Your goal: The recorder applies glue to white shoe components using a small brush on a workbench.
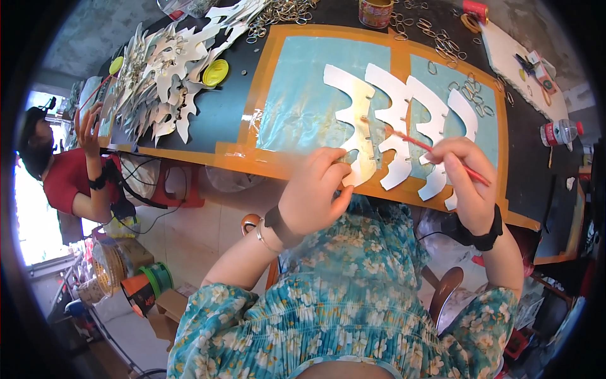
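Several white, curved cut-out pieces with notched edges lie side by side on a blue sheet (297, 82) edged with orange tape. The leftmost cut-out piece (360, 136) has a yellowish, glossy tint over much of its surface. My left hand (319, 189) is closed at this piece's near end, fingertips and thumb gripping its edge. In my right hand (467, 180) is a thin red-handled brush (413, 140), held like a pen. Its tip points left, over the second cut-out piece (392, 114), close to the first; whether it touches cannot be made out.
A heap of pale, jagged cut-outs (164, 82) covers the table's left side, by a yellow lid (215, 72). Metal rings (442, 41) lie scattered around a tin (375, 12) at the back. A bottle (560, 132) stands far right. Another person (76, 170) sits at left.
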